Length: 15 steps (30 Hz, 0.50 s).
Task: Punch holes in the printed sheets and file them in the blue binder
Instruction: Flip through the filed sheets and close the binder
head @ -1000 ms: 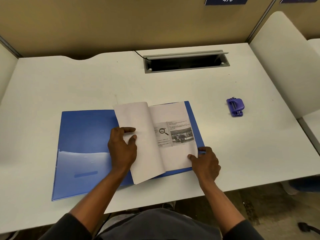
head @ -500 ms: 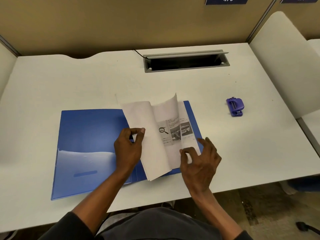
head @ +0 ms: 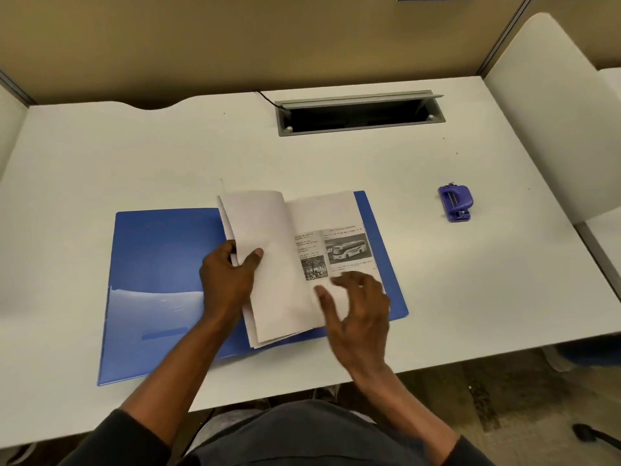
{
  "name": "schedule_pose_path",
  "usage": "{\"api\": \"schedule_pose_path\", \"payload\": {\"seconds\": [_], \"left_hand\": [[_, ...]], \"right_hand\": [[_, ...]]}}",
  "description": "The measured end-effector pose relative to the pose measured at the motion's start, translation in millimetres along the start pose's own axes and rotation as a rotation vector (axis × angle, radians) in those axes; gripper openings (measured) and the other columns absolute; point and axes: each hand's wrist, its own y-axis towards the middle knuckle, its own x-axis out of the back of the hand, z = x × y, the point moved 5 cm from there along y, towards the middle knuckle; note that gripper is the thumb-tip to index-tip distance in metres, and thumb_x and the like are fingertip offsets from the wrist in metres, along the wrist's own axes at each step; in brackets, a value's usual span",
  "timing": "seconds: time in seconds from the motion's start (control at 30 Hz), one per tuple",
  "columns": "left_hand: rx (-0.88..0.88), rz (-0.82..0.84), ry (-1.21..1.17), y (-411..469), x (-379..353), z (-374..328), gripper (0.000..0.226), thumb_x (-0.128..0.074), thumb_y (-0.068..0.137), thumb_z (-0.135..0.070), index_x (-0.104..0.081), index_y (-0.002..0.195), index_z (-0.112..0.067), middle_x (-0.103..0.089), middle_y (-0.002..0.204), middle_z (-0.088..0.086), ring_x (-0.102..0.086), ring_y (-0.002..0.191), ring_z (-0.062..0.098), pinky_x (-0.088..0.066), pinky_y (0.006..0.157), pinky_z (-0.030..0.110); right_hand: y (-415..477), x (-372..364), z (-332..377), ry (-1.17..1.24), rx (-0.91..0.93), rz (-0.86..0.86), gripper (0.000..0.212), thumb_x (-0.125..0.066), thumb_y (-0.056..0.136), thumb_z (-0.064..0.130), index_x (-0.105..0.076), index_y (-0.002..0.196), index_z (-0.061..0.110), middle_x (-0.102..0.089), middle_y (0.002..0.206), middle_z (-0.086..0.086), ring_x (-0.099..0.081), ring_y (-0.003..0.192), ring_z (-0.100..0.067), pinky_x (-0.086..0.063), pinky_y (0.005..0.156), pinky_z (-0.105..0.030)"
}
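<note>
Sheets (head: 273, 264) in left hand (head: 225, 283)

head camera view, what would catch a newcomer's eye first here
An open blue binder lies on the white desk near its front edge, with printed sheets on its right half. The left hand grips the turned pages at their left edge, while the right hand, blurred, spreads its fingers over the lower printed page. A small purple hole punch sits alone far to the right.
</note>
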Motion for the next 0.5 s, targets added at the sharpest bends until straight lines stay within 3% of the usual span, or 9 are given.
{"api": "schedule_pose_path", "payload": {"seconds": [0.1,0.2,0.33,0.43,0.5], "left_hand": [[0.036,0.048,-0.008,9,14,4,0.029,-0.084,0.087,-0.015,-0.076,0.114,-0.014,-0.080,0.106,0.000,-0.077,0.095,0.023,-0.064,0.090,0.050],[0.022,0.049,0.036,13,26,9,0.034,-0.084,0.086,-0.010,-0.072,0.118,-0.015,-0.078,0.109,0.003,-0.076,0.097,0.026,-0.063,0.090,0.052],[0.030,0.044,0.052,12,27,15,0.037,-0.084,0.085,-0.007,-0.070,0.119,-0.015,-0.077,0.110,0.004,-0.074,0.098,0.027,-0.062,0.091,0.053],[0.043,0.028,0.029,8,24,17,0.041,-0.083,0.086,-0.007,-0.067,0.123,-0.016,-0.075,0.114,0.002,-0.073,0.103,0.027,-0.061,0.095,0.053],[-0.019,0.005,0.044,2,22,13,0.058,-0.082,0.087,-0.007,-0.057,0.137,-0.023,-0.068,0.125,-0.002,-0.068,0.113,0.023,-0.057,0.100,0.043]], "right_hand": [[11,-4,-59,-0.272,-0.323,0.096,0.064,-0.066,0.090,0.063,-0.055,0.136,0.020,-0.055,0.134,-0.008,-0.051,0.125,-0.028,-0.042,0.100,-0.046],[14,-5,-89,-0.385,-0.489,0.242,0.081,-0.072,0.085,0.064,-0.045,0.146,0.017,-0.052,0.137,-0.013,-0.051,0.125,-0.032,-0.042,0.100,-0.048],[15,-12,-92,-0.184,-0.583,0.280,0.073,-0.082,0.083,0.046,-0.047,0.140,0.018,-0.058,0.132,-0.010,-0.060,0.120,-0.033,-0.047,0.103,-0.049],[18,-13,-90,0.027,-0.668,0.230,0.058,-0.081,0.087,0.037,-0.056,0.134,0.014,-0.068,0.128,-0.008,-0.065,0.116,-0.032,-0.053,0.097,-0.044],[21,-6,-75,-0.025,-0.552,0.142,0.043,-0.074,0.093,0.038,-0.064,0.126,0.013,-0.071,0.118,-0.008,-0.063,0.111,-0.030,-0.055,0.089,-0.043]]}}
